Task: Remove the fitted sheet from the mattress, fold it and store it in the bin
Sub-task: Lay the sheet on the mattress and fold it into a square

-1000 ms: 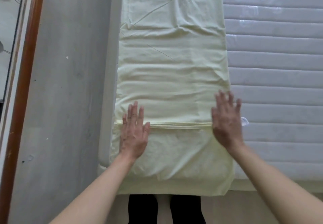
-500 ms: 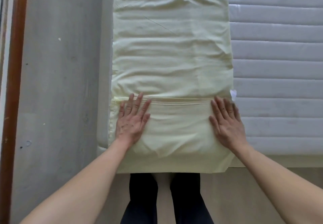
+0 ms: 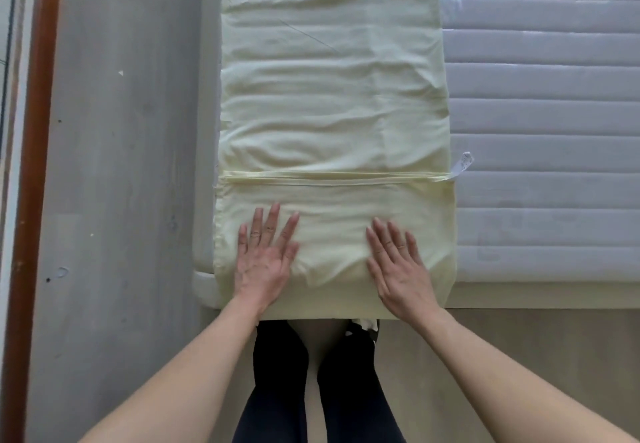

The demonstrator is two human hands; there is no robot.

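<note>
The pale yellow fitted sheet (image 3: 332, 96) lies folded into a long strip along the left side of the white quilted mattress (image 3: 547, 131). Its near end is folded over, with the hem running across the strip and a small white tag (image 3: 462, 165) sticking out at the right. My left hand (image 3: 265, 259) lies flat on the folded-over part, fingers spread. My right hand (image 3: 398, 262) lies flat on it too, towards the right. Both hands press the cloth near the mattress's front edge. No bin is in view.
A grey wall or floor surface (image 3: 121, 165) runs along the left of the mattress, with a brown wooden frame (image 3: 34, 165) at the far left. My dark-clothed legs (image 3: 311, 373) stand on a beige floor (image 3: 519, 338) just before the mattress edge.
Both hands have slid back along the folded end towards the mattress's front edge and closer together. The view has shifted as well.
</note>
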